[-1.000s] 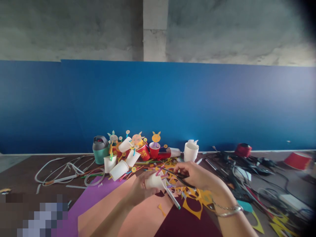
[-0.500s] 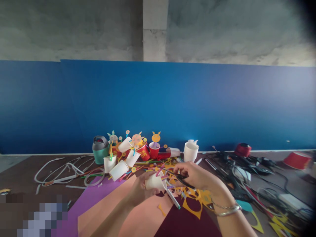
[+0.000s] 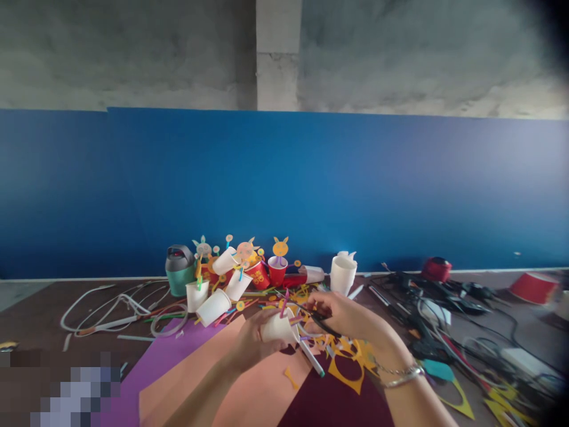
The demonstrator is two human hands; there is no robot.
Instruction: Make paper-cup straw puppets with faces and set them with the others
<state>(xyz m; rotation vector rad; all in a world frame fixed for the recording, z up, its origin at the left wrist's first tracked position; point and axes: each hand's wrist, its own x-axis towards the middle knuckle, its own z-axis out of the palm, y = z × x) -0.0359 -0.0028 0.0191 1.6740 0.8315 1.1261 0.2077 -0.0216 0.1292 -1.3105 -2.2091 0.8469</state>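
A white paper cup (image 3: 275, 330) lies tilted in my left hand (image 3: 251, 343), whose fingers are wrapped round its side. Pink and purple strips (image 3: 284, 305) stick out at the cup's mouth. My right hand (image 3: 333, 309) is closed on dark-handled scissors (image 3: 326, 325), their blades pointing left towards the strips. Whether the blades touch a strip, I cannot tell. Just below the cup rests a white marker with a green end (image 3: 315, 360). Peach paper (image 3: 262, 391), purple paper (image 3: 128, 379) and dark maroon paper (image 3: 338, 403) lie under my hands.
Decorated paper cups with cut-out faces (image 3: 280, 248) stand and lie at the back. A stack of white cups (image 3: 343, 274) is to their right, a green container (image 3: 180, 271) to their left. Yellow paper scraps (image 3: 351, 367), white cable (image 3: 106, 323) and dark cables (image 3: 466, 302) spread around.
My right hand with the scissors has shifted slightly left, nearer the strips at the cup. The left hand and cup stay nearly in place.
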